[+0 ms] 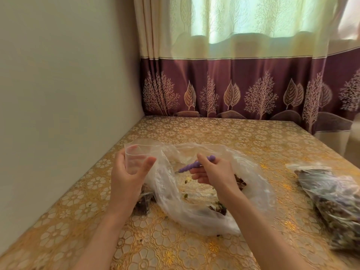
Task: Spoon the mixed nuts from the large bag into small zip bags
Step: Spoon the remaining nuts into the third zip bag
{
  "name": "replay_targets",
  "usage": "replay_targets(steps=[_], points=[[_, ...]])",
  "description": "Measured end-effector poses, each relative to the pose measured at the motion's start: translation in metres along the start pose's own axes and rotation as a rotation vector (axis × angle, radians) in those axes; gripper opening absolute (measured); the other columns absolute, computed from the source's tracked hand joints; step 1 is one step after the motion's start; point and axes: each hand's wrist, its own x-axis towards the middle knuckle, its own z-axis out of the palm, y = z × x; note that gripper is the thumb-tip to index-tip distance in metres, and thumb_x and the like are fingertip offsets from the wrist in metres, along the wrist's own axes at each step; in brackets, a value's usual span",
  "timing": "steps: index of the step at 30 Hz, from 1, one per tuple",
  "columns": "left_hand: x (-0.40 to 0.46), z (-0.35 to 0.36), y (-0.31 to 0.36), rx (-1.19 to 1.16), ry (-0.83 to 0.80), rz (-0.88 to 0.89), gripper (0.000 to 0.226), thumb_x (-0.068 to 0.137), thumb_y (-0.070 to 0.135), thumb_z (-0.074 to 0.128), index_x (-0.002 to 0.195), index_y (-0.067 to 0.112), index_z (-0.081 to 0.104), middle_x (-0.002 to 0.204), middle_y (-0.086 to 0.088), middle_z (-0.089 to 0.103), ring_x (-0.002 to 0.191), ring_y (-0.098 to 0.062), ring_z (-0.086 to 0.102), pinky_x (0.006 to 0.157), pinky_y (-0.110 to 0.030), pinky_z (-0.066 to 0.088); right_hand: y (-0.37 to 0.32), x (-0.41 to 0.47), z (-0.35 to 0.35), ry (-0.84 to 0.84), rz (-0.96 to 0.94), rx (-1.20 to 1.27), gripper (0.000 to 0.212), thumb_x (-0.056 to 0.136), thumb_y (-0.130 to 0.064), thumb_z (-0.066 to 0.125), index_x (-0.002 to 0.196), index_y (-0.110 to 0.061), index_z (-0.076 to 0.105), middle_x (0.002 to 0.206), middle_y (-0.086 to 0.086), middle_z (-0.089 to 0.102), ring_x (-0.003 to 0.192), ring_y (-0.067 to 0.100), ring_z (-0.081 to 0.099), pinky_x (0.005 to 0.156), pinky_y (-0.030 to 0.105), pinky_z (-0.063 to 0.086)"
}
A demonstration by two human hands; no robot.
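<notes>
The left hand (129, 172) holds an empty small clear zip bag (136, 158) open while the right hand (214, 173) grips a purple-handled spoon (196, 164) over the large crumpled clear plastic bag (194, 207) holding a few mixed nuts (219, 208).

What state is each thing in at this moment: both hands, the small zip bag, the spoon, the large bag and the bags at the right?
left hand: holds the small zip bag upright.
small zip bag: mouth open, looks empty.
right hand: grips the spoon.
spoon: purple handle, bowl hidden in plastic.
large bag: lying open, few nuts left.
filled bags: lying on the table's right side, blurred.
</notes>
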Motion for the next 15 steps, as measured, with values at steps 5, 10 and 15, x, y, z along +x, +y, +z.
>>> replay_targets(steps=[5,10,15], points=[[0.000,0.001,-0.001,-0.013,-0.001,0.004,0.080,0.043,0.085,0.063,0.109,0.040,0.050,0.099,0.011,0.065,0.088,0.005,0.063,0.080,-0.034,0.054,0.003,0.001,0.000,-0.023,0.194,0.243,0.038,0.097,-0.014,0.048,0.070,0.003,0.069,0.080,0.017,0.074,0.074,0.022,0.068,0.064,0.023,0.059],[0.000,0.000,0.001,-0.019,-0.005,0.008,0.088,0.044,0.084,0.064,0.115,0.034,0.050,0.101,0.010,0.065,0.089,0.005,0.063,0.079,-0.033,0.054,0.001,0.004,-0.004,-0.025,0.283,0.336,0.036,0.096,-0.008,0.045,0.067,0.001,0.063,0.078,0.017,0.073,0.072,0.021,0.066,0.066,0.024,0.057],[-0.001,0.000,0.002,0.004,-0.006,0.022,0.096,0.043,0.086,0.062,0.119,0.029,0.049,0.100,0.010,0.065,0.087,0.006,0.063,0.078,-0.031,0.053,-0.003,0.008,-0.013,0.035,0.272,0.343,0.032,0.094,-0.007,0.045,0.069,0.000,0.061,0.072,0.015,0.073,0.060,0.016,0.063,0.057,0.021,0.056]])
